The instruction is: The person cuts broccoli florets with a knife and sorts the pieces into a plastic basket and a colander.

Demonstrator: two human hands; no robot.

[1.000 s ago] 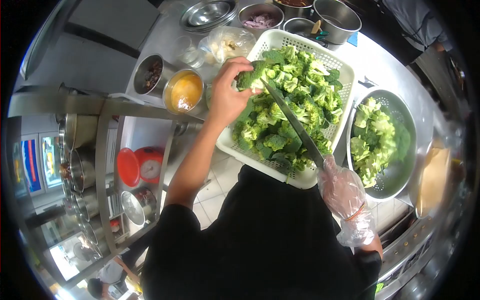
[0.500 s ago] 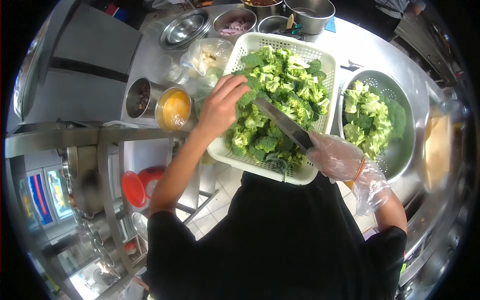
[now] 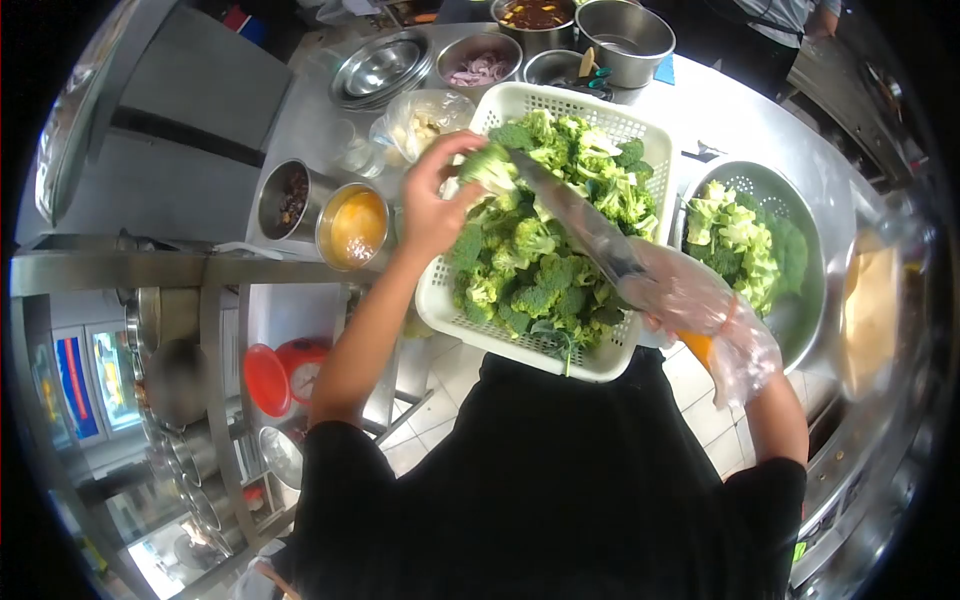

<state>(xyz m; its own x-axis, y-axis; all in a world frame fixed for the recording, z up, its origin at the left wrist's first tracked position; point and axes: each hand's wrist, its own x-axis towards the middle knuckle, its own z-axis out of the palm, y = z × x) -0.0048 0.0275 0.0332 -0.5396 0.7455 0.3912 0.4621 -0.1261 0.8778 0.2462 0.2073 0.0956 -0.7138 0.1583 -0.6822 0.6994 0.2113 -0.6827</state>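
Care matters: with broccoli piece (image 3: 488,172) pinched between thumb and fingers of left hand (image 3: 432,212) above basket (image 3: 590,368), upper centre of frame, and knife (image 3: 575,215) apparently clasped in blurred, plastic-gloved right hand (image 3: 680,285), slice lightly, well clear of the thumb

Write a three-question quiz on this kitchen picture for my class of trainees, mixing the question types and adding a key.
1. True or false: the left hand, which grips a broccoli piece, wears a plastic glove.
2. What does the right hand hold? A: a ladle; B: a knife; C: a whisk.
3. Fill the gap: seen by the wearer, the round colander stands to the ____ of the white basket.
Key: 1 false; 2 B; 3 right.
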